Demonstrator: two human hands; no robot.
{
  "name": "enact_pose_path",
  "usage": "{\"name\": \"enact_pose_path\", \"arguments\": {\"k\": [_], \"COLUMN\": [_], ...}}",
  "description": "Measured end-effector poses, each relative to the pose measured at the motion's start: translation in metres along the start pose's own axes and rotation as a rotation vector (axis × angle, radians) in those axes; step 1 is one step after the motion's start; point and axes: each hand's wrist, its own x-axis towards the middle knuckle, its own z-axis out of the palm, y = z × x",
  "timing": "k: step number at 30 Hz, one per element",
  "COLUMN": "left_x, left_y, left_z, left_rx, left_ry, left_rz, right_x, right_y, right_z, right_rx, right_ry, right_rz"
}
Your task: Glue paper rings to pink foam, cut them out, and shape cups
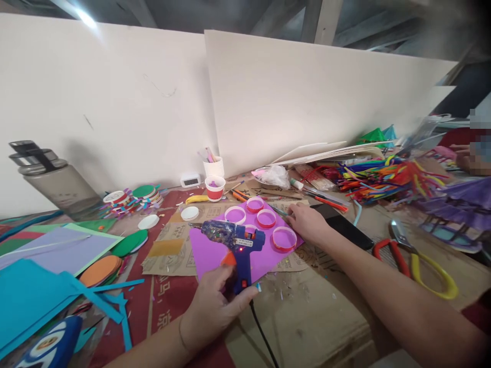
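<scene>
My left hand (pixel 215 306) is wrapped round the handle of a blue hot glue gun (pixel 238 245), whose nozzle points left over a purple sheet (pixel 215 250). Several red-rimmed rings (pixel 284 238) lie on that sheet. At the sheet's far right corner rests my right hand (pixel 307 222), fingers curled and pressing down next to the rings. The gun's black cord (pixel 263 332) trails toward me.
Left: teal and purple paper sheets (pixel 34 291), coloured discs (pixel 100 270), a grey bottle (pixel 57 181). Behind: a red and white cup (pixel 215 187), a pen cup (pixel 214 166). Right: a black phone (pixel 345 227), yellow-handled pliers (pixel 422 260), a pile of pipe cleaners (pixel 379 179). Another person's hand (pixel 462 153) far right.
</scene>
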Motion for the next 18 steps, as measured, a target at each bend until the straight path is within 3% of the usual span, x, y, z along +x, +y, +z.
{"name": "enact_pose_path", "arguments": {"k": [11,18], "left_x": [0.001,0.001], "left_y": [0.002,0.003], "left_z": [0.000,0.002], "left_rx": [-0.017,-0.020], "left_ry": [0.004,0.020], "left_rz": [0.018,0.045], "right_x": [0.002,-0.010], "right_y": [0.008,0.000], "right_z": [-0.014,-0.037], "right_rx": [0.064,0.116], "right_ry": [0.108,0.139], "right_rz": [0.008,-0.102]}}
